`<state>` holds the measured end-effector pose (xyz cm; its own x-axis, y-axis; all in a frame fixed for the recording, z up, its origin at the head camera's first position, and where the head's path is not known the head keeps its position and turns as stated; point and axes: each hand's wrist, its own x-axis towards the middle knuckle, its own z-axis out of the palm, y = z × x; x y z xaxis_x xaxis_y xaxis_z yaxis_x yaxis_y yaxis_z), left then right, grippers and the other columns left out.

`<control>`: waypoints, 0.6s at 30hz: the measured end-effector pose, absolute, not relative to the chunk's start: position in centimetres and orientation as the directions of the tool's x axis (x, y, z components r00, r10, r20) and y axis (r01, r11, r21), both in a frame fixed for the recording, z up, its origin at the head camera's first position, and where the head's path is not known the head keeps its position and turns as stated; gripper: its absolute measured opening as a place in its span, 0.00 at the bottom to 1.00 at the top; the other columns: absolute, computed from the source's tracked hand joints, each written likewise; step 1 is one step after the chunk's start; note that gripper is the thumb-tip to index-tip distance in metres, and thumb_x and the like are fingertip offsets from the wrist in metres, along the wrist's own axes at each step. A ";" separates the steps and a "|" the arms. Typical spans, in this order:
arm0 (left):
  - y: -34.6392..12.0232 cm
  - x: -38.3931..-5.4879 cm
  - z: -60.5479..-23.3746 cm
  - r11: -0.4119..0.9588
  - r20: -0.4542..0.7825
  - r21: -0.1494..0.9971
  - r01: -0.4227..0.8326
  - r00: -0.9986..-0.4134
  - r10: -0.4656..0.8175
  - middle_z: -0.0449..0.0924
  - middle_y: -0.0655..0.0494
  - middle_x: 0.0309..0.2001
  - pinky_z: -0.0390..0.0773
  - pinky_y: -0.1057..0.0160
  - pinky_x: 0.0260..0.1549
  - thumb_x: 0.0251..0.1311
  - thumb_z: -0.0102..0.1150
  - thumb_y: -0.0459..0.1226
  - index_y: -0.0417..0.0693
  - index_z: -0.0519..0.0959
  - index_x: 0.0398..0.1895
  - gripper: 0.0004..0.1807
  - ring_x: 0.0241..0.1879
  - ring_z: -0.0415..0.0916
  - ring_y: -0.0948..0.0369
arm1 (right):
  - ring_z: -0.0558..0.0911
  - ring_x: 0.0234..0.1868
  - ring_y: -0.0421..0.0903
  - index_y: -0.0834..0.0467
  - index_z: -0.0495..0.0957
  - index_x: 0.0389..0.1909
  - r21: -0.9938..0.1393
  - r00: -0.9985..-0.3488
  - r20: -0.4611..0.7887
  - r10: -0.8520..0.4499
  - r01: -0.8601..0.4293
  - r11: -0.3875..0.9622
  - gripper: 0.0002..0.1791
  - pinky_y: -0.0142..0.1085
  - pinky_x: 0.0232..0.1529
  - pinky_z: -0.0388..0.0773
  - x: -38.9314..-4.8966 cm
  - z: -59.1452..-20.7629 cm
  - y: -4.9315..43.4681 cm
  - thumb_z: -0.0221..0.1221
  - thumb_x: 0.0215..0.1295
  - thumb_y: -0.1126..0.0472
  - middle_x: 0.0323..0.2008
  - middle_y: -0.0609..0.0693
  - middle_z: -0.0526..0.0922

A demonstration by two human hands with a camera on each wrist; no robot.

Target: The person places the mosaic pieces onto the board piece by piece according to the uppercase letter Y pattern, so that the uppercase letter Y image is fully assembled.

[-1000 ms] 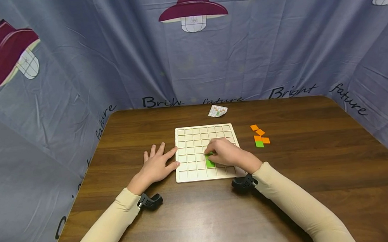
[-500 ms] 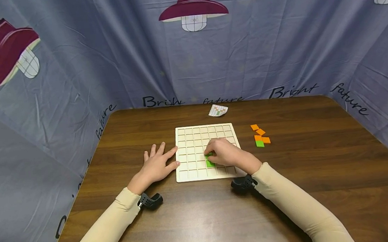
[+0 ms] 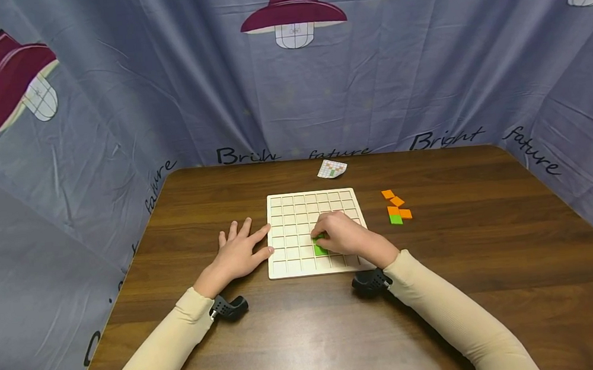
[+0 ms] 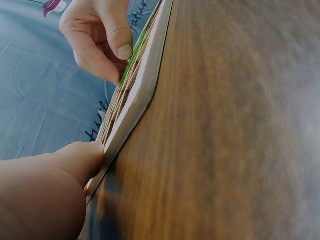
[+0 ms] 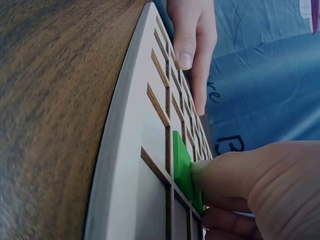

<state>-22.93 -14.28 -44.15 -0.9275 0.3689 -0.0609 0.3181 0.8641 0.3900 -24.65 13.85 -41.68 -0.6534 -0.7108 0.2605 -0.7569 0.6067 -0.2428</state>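
While the curtain (image 3: 107, 108) with its lamp prints hangs all around, I sit at the brown table (image 3: 311, 338), which is the largest thing before me. On it lies the pale board (image 3: 293, 209) with its grid of square cells, nearly all of them bare.

My left hand (image 3: 241, 251) lies flat on the table at the left side of the board. Its fingers are straight and relaxed, and the index and thumb touch the board's edge to keep it steady; it holds nothing.

My right hand (image 3: 345, 234) rests over the lower middle part of the board. Its fingers are curled down on a green tile (image 3: 320, 247), and the thumb presses on the tile's end, as the right wrist view shows. There the tile (image 5: 182, 165) sits in the cells but stands a little above the board surface, so I judge it is not fully seated yet.

Well apart, to the right of the board, wait the spare tiles (image 3: 396, 207): some orange ones and one green, close together. At the far edge lies a small card (image 3: 332, 169) with a printed pattern.

In my judgement the work is only at its start: one piece is going in, and the others are not yet placed.
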 end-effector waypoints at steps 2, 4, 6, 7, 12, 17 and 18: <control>-14.3 -22.9 -44.1 0.864 -0.060 0.390 0.318 -0.928 0.369 0.48 0.33 0.81 0.41 0.21 0.69 0.73 0.50 0.57 0.62 0.62 0.79 0.34 0.79 0.39 0.27 | 0.86 0.37 0.47 0.62 0.90 0.36 -0.252 -0.659 0.264 -0.704 -0.752 0.609 0.07 0.41 0.43 0.84 -24.6 -41.7 13.8 0.67 0.56 0.71 0.33 0.53 0.89; -14.3 -23.0 -44.1 0.864 -0.058 0.390 0.319 -0.927 0.369 0.48 0.33 0.80 0.41 0.21 0.69 0.73 0.50 0.57 0.62 0.62 0.79 0.34 0.78 0.39 0.27 | 0.86 0.37 0.47 0.62 0.90 0.36 -0.254 -0.663 0.266 -0.699 -0.748 0.613 0.08 0.42 0.44 0.83 -24.6 -41.7 13.8 0.67 0.56 0.71 0.33 0.53 0.89; -14.2 -23.0 -44.1 0.865 -0.058 0.388 0.319 -0.928 0.369 0.49 0.33 0.80 0.41 0.20 0.69 0.73 0.50 0.57 0.62 0.62 0.79 0.34 0.78 0.39 0.27 | 0.86 0.37 0.47 0.62 0.90 0.37 -0.270 -0.674 0.259 -0.692 -0.738 0.618 0.08 0.42 0.44 0.83 -24.6 -41.7 13.9 0.67 0.56 0.71 0.34 0.53 0.89; -14.2 -23.0 -44.1 0.865 -0.057 0.387 0.319 -0.928 0.368 0.49 0.33 0.80 0.41 0.20 0.69 0.73 0.51 0.57 0.62 0.62 0.79 0.34 0.78 0.39 0.27 | 0.87 0.38 0.48 0.62 0.90 0.38 -0.275 -0.682 0.254 -0.686 -0.731 0.624 0.09 0.43 0.45 0.83 -24.6 -41.7 13.9 0.67 0.57 0.71 0.35 0.53 0.89; -14.2 -23.0 -44.1 0.866 -0.061 0.389 0.315 -0.929 0.366 0.48 0.33 0.81 0.41 0.20 0.69 0.73 0.50 0.57 0.62 0.62 0.79 0.35 0.78 0.39 0.27 | 0.87 0.41 0.49 0.62 0.90 0.41 -0.307 -0.712 0.238 -0.661 -0.701 0.644 0.10 0.44 0.47 0.84 -24.7 -42.0 13.9 0.67 0.58 0.70 0.37 0.54 0.90; -14.2 -22.9 -44.2 0.864 -0.062 0.394 0.313 -0.929 0.365 0.48 0.33 0.81 0.41 0.21 0.69 0.73 0.50 0.57 0.62 0.62 0.79 0.35 0.79 0.39 0.27 | 0.87 0.41 0.48 0.62 0.89 0.43 -0.307 -0.714 0.245 -0.656 -0.699 0.646 0.11 0.44 0.48 0.83 -24.7 -42.1 14.0 0.67 0.58 0.69 0.38 0.54 0.90; -14.2 -22.9 -44.2 0.865 -0.062 0.393 0.313 -0.929 0.364 0.48 0.33 0.81 0.41 0.21 0.69 0.73 0.50 0.57 0.62 0.62 0.79 0.35 0.79 0.38 0.27 | 0.87 0.42 0.49 0.62 0.89 0.44 -0.311 -0.717 0.243 -0.653 -0.695 0.648 0.12 0.44 0.48 0.83 -24.7 -42.1 14.1 0.68 0.58 0.69 0.39 0.54 0.90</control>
<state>-22.93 -14.23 -44.18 -0.9292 0.3644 -0.0623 0.3128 0.8648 0.3928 -24.72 14.08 -42.11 -0.7174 -0.6530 0.2428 -0.6951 0.6482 -0.3107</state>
